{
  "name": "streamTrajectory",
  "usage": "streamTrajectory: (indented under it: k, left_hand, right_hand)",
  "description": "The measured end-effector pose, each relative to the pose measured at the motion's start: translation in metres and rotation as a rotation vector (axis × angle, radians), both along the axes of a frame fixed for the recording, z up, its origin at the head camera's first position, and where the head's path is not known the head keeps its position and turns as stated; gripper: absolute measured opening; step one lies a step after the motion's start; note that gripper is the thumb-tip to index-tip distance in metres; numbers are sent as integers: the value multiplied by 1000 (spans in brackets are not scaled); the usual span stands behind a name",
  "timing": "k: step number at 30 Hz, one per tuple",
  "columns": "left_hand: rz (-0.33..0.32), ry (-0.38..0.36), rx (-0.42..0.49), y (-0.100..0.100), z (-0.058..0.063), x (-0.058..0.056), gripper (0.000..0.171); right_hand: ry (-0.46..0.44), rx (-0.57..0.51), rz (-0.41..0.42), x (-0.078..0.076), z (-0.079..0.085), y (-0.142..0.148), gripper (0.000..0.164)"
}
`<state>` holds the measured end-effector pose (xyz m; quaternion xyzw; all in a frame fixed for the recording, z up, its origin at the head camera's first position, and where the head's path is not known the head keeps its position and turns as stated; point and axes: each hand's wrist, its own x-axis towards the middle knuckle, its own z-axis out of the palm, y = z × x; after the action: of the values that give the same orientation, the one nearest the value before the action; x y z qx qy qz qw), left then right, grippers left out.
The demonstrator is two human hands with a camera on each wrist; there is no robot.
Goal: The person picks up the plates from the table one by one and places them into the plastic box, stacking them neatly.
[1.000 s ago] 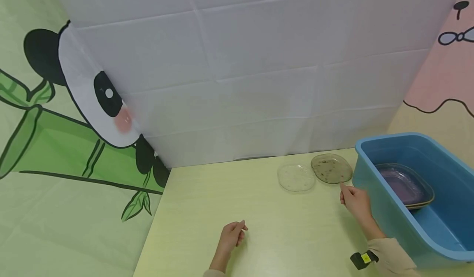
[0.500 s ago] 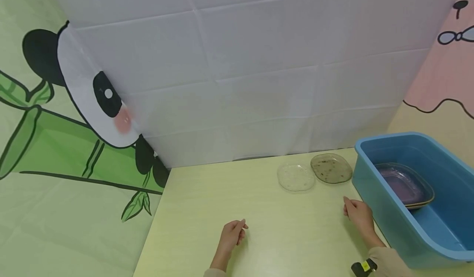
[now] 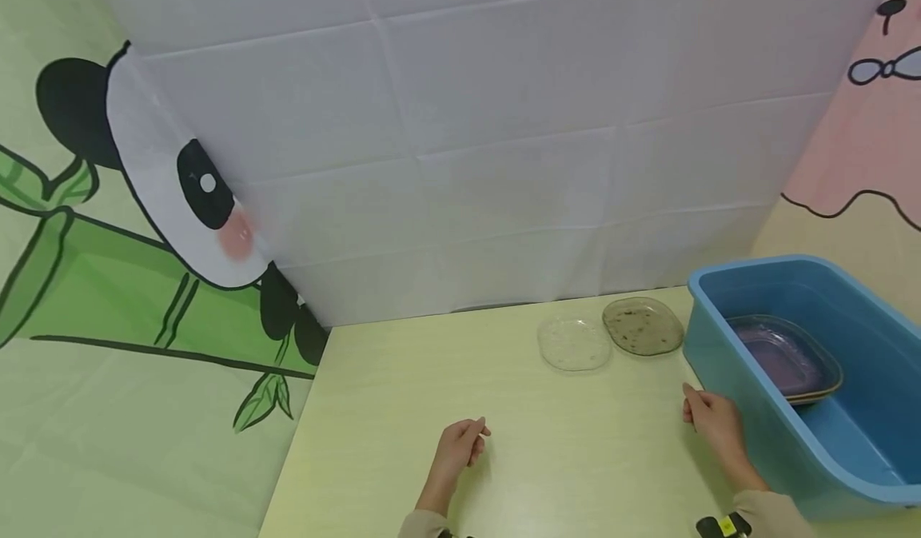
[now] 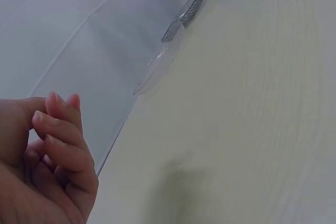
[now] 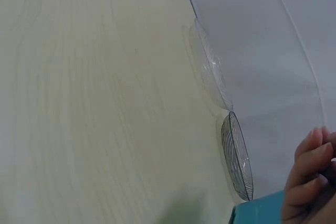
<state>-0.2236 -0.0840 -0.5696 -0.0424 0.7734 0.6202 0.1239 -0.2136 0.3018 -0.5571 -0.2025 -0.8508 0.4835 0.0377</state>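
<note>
In the head view my left hand (image 3: 459,446) hovers above the front middle of the table, fingers loosely curled. Nothing is held in it, as the left wrist view of the hand (image 4: 52,161) confirms. My right hand (image 3: 714,422), also loosely curled and holding nothing visible, is beside the near left wall of a blue tub (image 3: 799,434). Beyond it, a smoky grey-brown glass plate (image 3: 643,326) lies flat near the back edge. A clear glass plate (image 3: 574,344) is just left of that one. Inside the tub, purplish glass plates (image 3: 784,354) are stacked against the left wall.
The pale wood-grain table (image 3: 403,378) ends at a white cloth backdrop (image 3: 468,162). A green panda-print cloth (image 3: 108,282) hangs at the left, and a pink printed cloth (image 3: 856,138) at the right. A small black device (image 3: 723,527) is strapped at the right wrist.
My right hand has drawn back from the smoky plate, toward me and slightly right. The left hand has shifted a little right and up. Both plates on the table stay put.
</note>
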Motion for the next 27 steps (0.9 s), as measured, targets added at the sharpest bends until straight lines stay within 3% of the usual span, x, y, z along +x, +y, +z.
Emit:
streamTrajectory:
  k: [5, 11, 19, 27]
  left_hand:
    - [-2, 13, 8, 11, 7, -7, 41]
    - [-23, 28, 14, 31, 15, -23, 42]
    - [-29, -27, 28, 66, 9, -64, 45]
    - [-57, -28, -85, 101, 0, -95, 35]
  right_hand:
    - [-4, 17, 86, 3, -11, -7, 50]
    - [9, 5, 83, 6, -22, -13, 53]
    - [28, -129, 1, 11, -18, -9, 58]
    - [-32, -194, 61, 15, -22, -18, 58]
